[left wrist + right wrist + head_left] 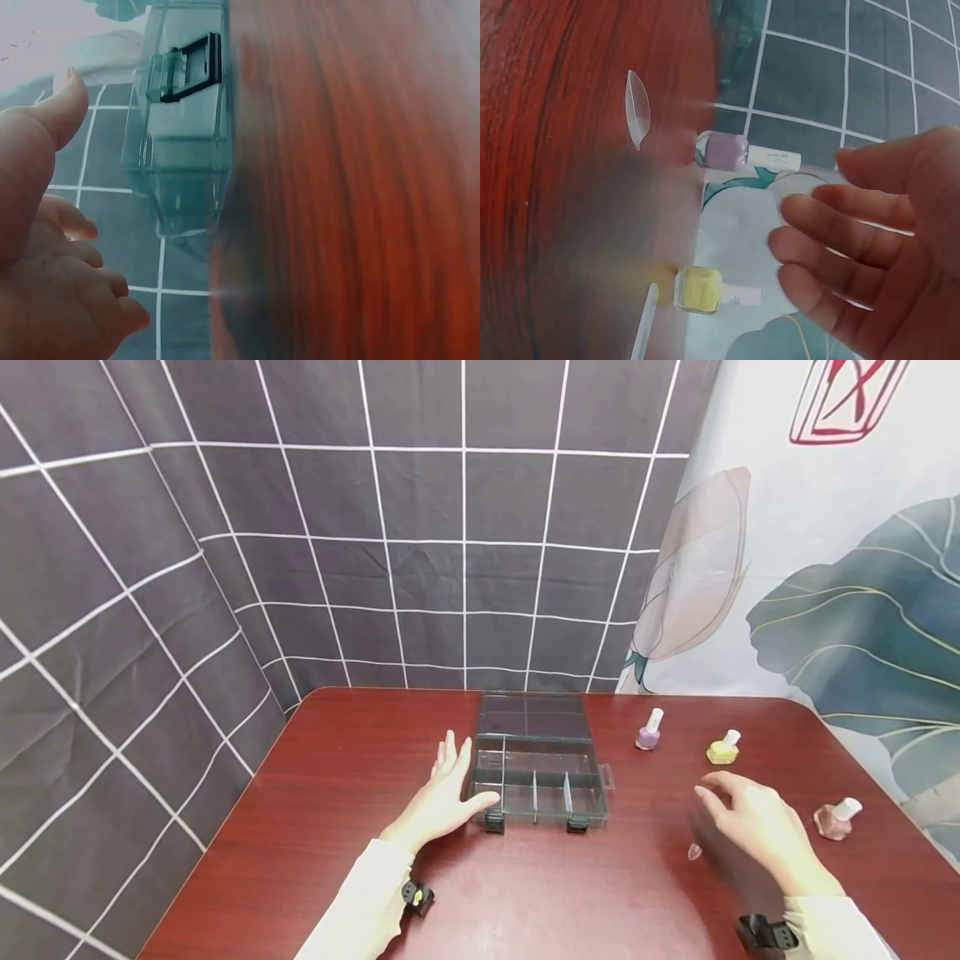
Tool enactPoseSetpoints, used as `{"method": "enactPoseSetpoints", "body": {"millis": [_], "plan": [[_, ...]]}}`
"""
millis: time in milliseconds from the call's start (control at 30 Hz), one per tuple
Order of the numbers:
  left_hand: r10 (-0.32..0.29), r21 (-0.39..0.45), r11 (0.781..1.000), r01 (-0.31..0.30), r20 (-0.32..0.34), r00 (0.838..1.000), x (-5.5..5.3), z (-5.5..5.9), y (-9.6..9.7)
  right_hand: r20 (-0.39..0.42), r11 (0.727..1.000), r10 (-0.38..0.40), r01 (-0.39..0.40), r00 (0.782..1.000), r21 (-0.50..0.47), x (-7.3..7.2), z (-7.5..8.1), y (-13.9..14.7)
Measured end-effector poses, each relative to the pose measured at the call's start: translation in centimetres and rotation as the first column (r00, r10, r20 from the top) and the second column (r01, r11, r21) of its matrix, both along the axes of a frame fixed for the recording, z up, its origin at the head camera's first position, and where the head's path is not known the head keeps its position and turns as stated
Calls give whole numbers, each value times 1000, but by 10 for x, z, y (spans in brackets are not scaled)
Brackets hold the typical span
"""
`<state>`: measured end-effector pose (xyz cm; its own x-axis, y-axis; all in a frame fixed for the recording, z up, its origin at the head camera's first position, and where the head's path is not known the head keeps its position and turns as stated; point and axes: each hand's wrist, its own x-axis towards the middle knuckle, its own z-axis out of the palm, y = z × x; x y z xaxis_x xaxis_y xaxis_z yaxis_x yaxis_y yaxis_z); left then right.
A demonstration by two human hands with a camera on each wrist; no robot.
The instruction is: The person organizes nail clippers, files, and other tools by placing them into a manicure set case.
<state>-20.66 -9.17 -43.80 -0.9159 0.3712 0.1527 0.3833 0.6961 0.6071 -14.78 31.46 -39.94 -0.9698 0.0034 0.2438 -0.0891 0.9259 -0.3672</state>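
Observation:
My left hand (pixel 442 797) is at the left side of a clear plastic compartment box (pixel 551 814), fingers extended and thumb over its front left corner. The box's lid (pixel 532 714) is folded back, and dark latches (pixel 196 67) sit on its front. Above the table, my right hand (pixel 757 827) has loosely bent fingers with nothing between them. Beyond it stands a yellow nail polish bottle (pixel 701 291). Below and left of this hand lies a small clear, petal-shaped piece (pixel 694 852). A thin whitish strip (pixel 643 326) shows at the lower edge of the right wrist view.
A purple nail polish bottle (pixel 648 729) stands right of the box, towards the back of the reddish-brown table (pixel 360 752). Off to the right is a pinkish-brown nail polish bottle (pixel 834 820). Grey tiled-pattern cloth (pixel 420 568) hangs behind.

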Motion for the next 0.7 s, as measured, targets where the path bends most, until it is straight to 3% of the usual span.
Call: {"method": "enactPoseSetpoints", "body": {"millis": [167,300,700], "plan": [[-24,14,1000,24,64,998,-1,-2,3,112,999,47,-48,993,6,-1,-4,4],[-67,3,998,68,99,993,-2,-4,4,153,996,84,-84,985,-6,-1,-9,6],[-129,-2,991,131,146,981,-6,-6,8,190,984,175,-165,966,-65,1,-32,10]]}}
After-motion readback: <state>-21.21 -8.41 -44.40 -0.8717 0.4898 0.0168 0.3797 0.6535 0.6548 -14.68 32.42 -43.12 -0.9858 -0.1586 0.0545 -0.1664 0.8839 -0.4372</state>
